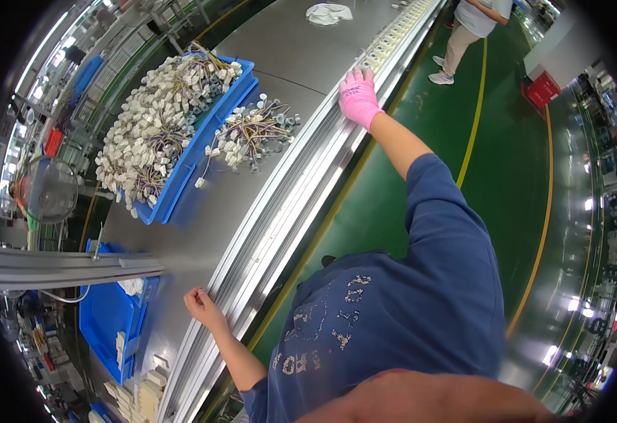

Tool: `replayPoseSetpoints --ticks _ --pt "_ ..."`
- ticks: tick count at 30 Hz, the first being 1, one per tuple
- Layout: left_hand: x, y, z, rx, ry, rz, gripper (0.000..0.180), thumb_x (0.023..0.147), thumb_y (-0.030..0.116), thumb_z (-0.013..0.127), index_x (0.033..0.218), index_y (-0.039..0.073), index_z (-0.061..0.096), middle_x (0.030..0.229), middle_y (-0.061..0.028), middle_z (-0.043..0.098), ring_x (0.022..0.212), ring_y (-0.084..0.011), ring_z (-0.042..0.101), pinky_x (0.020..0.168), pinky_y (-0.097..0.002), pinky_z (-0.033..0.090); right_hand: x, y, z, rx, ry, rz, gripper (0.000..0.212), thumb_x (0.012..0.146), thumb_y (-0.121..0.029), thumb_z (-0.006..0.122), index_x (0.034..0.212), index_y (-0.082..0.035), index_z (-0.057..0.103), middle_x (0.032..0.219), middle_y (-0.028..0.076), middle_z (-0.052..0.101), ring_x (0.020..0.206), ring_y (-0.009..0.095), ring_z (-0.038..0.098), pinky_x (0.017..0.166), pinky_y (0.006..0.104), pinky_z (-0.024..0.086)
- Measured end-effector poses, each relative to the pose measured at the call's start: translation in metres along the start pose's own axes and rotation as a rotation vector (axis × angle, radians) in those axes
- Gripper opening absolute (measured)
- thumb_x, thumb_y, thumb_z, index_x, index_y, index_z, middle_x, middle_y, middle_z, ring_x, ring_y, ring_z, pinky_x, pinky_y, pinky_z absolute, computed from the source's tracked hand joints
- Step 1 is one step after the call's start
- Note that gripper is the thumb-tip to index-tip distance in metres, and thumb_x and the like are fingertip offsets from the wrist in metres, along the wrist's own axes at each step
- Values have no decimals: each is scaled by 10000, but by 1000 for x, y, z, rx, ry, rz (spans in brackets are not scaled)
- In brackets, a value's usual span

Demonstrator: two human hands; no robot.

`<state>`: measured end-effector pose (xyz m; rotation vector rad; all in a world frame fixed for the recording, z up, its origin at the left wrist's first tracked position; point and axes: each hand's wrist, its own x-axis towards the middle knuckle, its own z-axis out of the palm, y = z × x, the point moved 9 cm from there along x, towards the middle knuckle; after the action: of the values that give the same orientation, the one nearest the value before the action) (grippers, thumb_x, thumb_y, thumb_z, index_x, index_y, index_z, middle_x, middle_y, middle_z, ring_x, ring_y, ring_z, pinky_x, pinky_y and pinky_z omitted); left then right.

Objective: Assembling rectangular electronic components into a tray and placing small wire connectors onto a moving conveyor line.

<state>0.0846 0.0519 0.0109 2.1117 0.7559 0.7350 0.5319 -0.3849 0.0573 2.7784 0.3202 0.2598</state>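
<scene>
Factory assembly line
A long metal conveyor bench [280,211], blue bins [181,169] of wired connectors [153,127], green floor [506,141] with yellow lines.

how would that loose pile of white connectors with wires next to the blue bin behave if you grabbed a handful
The loose pile of white plastic connectors on thin coloured wires probably comes up floppy and tangled, since the wires cross each other. It looks light. Stray pieces lying near the blue plastic bin suggest bits may drop.

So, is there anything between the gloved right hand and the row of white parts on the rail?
Nothing visible. The right hand lies at the near end of the row of white parts, fingers flat on the rail. The pile of wired parts sits to its left on the table, apart from it.
</scene>
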Motion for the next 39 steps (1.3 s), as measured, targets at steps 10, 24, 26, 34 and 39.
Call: replayPoseSetpoints --ticks 10,24,26,34,39 --pt "-31 -29 -51 -43 196 -28 232 870 138 567 1066 14 559 972 -98 594 883 -184 566 795 -311 459 -106 -215 -147 850 540 -685 403 775 -218 559 1125 -30 493 1013 135 570 974 300 527 827 423 378" --pt "-235 -99 -294 80 493 -205 146 848 19 514 982 -12 563 878 -85 570 763 -140 567 687 -255 462 -390 -520 -298 1107 198 -1514 346 818 -155 537 1142 -35 510 1057 144 575 1004 311 525 879 409 393" --pt "-268 -131 -342 74 533 -264 132 850 15 512 968 -11 566 865 -82 569 748 -135 569 680 -249 460 -433 -554 -324 1144 185 -1553 336 822 -153 535 1136 -33 514 1058 142 576 1003 307 526 874 406 397" --pt "-315 -181 -436 156 497 -319 110 850 21 520 946 -12 562 846 -86 564 714 -151 552 651 -264 454 -508 -684 -359 1021 18 -1602 338 855 -220 500 1142 -43 522 1067 172 581 1029 336 531 896 405 412" --pt "-296 -205 -472 137 445 -289 102 843 21 522 935 -8 555 854 -103 554 705 -186 552 647 -273 454 -494 -783 -341 824 -270 -1472 412 824 -265 473 1130 3 538 1067 235 586 1030 364 545 893 399 426"
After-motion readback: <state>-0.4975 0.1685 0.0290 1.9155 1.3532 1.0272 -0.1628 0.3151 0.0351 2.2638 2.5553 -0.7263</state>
